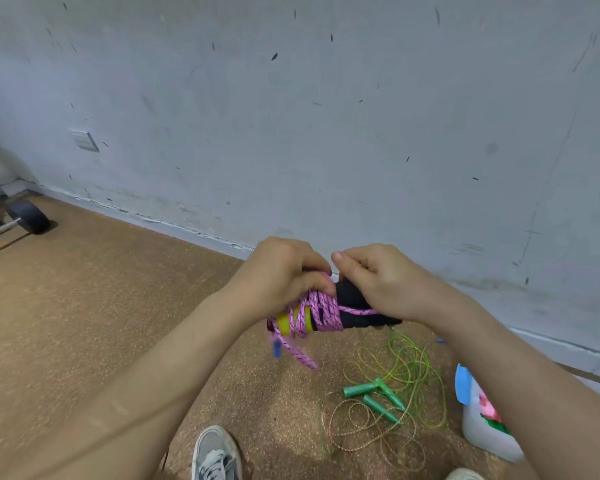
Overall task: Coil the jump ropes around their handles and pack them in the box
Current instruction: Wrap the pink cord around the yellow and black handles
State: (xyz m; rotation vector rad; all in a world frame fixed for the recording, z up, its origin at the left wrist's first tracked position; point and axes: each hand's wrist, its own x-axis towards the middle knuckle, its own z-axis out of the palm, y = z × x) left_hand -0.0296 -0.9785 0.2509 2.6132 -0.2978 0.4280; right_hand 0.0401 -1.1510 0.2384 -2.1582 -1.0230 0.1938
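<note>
I hold a pair of black foam handles with a yellow band, wrapped in pink patterned rope, in front of me above the floor. My left hand grips the wrapped end and pinches the pink rope. My right hand holds the bare black end, thumb raised. A short pink tail hangs down. On the floor below lies a green-handled jump rope with its thin green-yellow cord loose in loops. A clear plastic box with a blue lid stands at the right, partly hidden by my right forearm.
A beige speckled cord lies tangled near the green handles. My grey shoe shows at the bottom. A grey scuffed wall runs close behind. A black wheel of some cart sits at far left on the cork-coloured floor.
</note>
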